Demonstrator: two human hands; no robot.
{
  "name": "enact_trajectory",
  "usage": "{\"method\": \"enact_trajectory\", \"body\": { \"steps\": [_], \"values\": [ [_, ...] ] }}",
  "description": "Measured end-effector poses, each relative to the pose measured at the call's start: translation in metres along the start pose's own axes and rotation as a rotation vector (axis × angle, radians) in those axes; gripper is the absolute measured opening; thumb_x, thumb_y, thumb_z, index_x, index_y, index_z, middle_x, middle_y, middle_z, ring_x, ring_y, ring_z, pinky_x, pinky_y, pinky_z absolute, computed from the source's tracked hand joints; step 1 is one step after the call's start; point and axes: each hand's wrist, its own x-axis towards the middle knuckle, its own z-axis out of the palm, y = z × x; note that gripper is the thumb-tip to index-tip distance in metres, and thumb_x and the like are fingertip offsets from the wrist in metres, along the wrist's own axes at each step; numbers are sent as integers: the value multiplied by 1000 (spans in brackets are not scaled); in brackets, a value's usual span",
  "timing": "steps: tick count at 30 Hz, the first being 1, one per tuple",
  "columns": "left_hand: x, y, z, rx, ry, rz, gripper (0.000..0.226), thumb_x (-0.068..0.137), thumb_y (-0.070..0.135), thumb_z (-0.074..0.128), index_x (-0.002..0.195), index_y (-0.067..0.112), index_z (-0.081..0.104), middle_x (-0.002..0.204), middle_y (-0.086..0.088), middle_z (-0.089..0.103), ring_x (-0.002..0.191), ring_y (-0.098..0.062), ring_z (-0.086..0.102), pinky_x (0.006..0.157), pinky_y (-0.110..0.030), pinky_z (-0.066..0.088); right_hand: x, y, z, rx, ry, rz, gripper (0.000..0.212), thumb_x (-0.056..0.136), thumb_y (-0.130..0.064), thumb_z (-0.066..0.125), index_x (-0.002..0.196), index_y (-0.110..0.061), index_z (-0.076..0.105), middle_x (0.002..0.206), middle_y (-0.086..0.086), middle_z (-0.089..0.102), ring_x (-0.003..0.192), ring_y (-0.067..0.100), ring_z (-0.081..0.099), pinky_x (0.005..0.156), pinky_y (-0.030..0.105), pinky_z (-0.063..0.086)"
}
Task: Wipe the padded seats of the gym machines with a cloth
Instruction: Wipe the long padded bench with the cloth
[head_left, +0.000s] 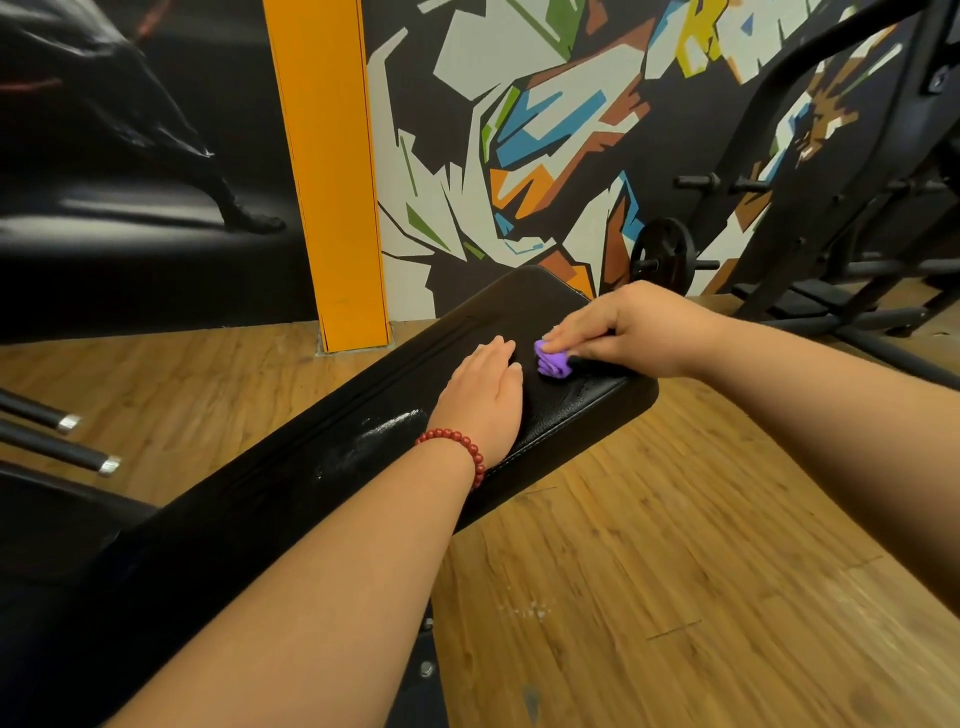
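Pressing crumpled purple cloth (553, 362) onto grained black padded seat (587, 408), right hand (631, 327) pinches it; left hand (485, 389) flat beside.

Carrier: we see a long black padded seat (582, 410) running from lower left up toward the wall.
Lying flat on it: our left hand (485, 387), palm down, fingers straight.
Bunched on it: a purple cloth (553, 362) just beside the left fingertips, held to the pad by our right hand (628, 327).
Mark on it: a whitish smear (384, 428) near the left wrist.
Beneath: wooden floor (675, 519).
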Motion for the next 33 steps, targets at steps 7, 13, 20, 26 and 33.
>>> {"method": "enact_trajectory", "body": {
  "steps": [7, 13, 20, 26, 33],
  "values": [
    [0, 2, 1, 23, 6, -15, 46, 107, 30, 22, 152, 23, 25, 160, 6, 20, 147, -10, 11, 118, -32, 11, 17, 4, 4, 19, 28, 62, 31, 92, -21, 62, 122, -29, 66, 128, -11, 62, 118, 5, 54, 98, 16, 36],
    [-1, 2, 1, 26, 16, -14, 46, 106, 30, 23, 152, 23, 26, 160, 6, 21, 147, -11, 13, 118, -32, 13, 3, 6, 9, 119, 81, 12, 29, 87, -22, 69, 115, -28, 70, 118, -12, 67, 110, -2, 57, 97, 12, 41],
    [12, -5, 1, 14, 56, 2, 43, 105, 31, 27, 146, 21, 37, 153, 4, 34, 142, -14, 24, 115, -34, 21, 11, 8, 3, 7, -60, -41, 37, 89, -22, 66, 125, -33, 64, 128, -18, 60, 119, -1, 51, 100, 14, 35],
    [59, -9, -10, 97, 46, -16, 48, 105, 33, 26, 150, 17, 29, 158, 0, 24, 146, -18, 16, 118, -37, 15, 55, 10, -2, -79, -74, -24, 34, 92, -20, 63, 125, -30, 64, 131, -12, 60, 125, 6, 50, 103, 17, 29],
    [72, -25, -1, 130, -38, -28, 49, 106, 29, 16, 154, 17, 15, 163, 2, 9, 149, -13, 3, 120, -32, 5, 44, 20, -1, 20, -137, -25, 40, 84, -31, 69, 123, -33, 64, 127, -21, 56, 119, -5, 47, 97, 4, 30]
  ]
}}
